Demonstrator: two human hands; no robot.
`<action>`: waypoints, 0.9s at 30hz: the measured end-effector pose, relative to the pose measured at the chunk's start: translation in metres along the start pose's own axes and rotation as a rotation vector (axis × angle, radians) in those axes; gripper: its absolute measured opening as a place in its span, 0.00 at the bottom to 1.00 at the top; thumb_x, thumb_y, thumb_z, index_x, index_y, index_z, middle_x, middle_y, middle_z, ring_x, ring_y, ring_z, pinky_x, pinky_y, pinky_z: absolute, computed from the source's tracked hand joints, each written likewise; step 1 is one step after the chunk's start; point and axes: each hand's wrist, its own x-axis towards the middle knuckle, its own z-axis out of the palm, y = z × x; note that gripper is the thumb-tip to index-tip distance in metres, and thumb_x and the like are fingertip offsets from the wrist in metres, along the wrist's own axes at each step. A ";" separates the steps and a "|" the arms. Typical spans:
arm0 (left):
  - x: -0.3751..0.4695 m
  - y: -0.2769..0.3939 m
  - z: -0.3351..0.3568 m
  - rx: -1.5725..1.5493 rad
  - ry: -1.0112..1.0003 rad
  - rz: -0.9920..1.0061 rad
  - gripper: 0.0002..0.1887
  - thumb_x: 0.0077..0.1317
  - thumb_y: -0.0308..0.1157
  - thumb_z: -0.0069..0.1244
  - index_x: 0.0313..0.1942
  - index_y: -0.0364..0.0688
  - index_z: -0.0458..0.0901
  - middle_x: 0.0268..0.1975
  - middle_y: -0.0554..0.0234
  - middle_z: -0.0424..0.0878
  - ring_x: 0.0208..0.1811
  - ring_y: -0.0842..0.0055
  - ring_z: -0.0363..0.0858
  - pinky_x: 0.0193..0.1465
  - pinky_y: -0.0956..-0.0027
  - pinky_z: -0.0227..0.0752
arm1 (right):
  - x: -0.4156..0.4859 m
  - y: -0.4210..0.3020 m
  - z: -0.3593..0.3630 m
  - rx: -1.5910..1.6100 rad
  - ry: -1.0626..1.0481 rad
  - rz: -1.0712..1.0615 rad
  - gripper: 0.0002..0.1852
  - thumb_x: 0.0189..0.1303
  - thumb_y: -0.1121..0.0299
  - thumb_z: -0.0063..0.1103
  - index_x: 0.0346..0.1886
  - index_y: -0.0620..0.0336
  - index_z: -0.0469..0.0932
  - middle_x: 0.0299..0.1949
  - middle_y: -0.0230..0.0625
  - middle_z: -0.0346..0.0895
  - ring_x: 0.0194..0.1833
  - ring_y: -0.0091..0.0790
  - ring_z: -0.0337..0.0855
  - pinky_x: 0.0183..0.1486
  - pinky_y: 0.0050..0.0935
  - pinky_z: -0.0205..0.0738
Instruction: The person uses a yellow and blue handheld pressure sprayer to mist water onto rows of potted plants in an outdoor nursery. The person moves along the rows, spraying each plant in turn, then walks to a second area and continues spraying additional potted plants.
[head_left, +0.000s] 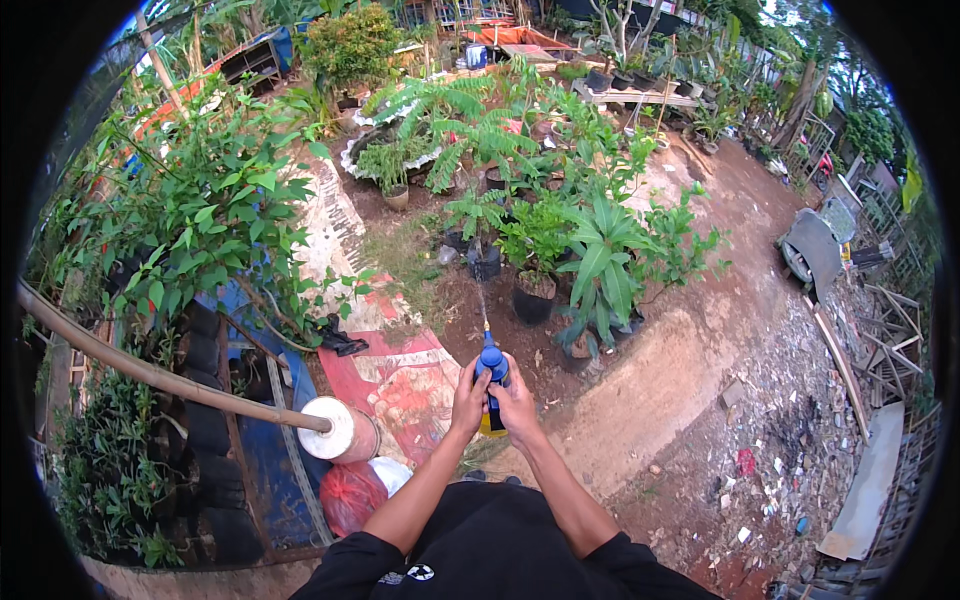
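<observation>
Both of my hands grip a pressure spray bottle (493, 355) with a blue top and a yellow lower part, held out in front of me. My left hand (469, 396) wraps its left side, and my right hand (517, 400) wraps the right; the thumbs rest near the blue top. Its brass-coloured nozzle (487, 327) points away from me. A thin stream of liquid (481, 298) leaves the nozzle toward a dark plant pot (484, 264). Just beyond are a leafy shrub (534, 234) in a black grow bag (535, 301) and a long-leaved plant (604, 259).
On the left, a bamboo pole (180, 382) stands in a white-topped cylinder (341, 429), beside a red plastic bag (352, 495). A worn red-and-white sheet (405, 386) covers ground ahead. Litter (757, 480) and broken wood (896, 330) lie right. Potted plants line a bench (645, 96) behind.
</observation>
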 end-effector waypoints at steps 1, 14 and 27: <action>-0.002 -0.002 0.000 0.002 0.006 0.009 0.24 0.73 0.44 0.49 0.64 0.43 0.70 0.39 0.73 0.72 0.22 0.93 0.62 0.20 0.85 0.57 | -0.001 0.001 -0.001 -0.008 0.023 0.041 0.32 0.69 0.78 0.47 0.75 0.52 0.54 0.49 0.28 0.73 0.34 0.17 0.74 0.35 0.19 0.74; -0.005 -0.006 -0.004 0.006 -0.009 -0.047 0.23 0.74 0.41 0.48 0.64 0.43 0.70 0.38 0.74 0.70 0.24 0.93 0.63 0.21 0.85 0.58 | -0.010 0.003 0.001 -0.006 0.043 0.035 0.34 0.68 0.79 0.47 0.76 0.47 0.53 0.47 0.29 0.74 0.32 0.19 0.75 0.33 0.21 0.76; -0.017 -0.014 0.004 -0.008 -0.048 -0.110 0.23 0.73 0.43 0.49 0.65 0.44 0.70 0.31 0.76 0.71 0.22 0.93 0.64 0.20 0.84 0.59 | -0.020 0.011 -0.012 -0.031 0.091 0.037 0.34 0.67 0.79 0.47 0.76 0.48 0.53 0.44 0.30 0.74 0.31 0.20 0.76 0.34 0.21 0.75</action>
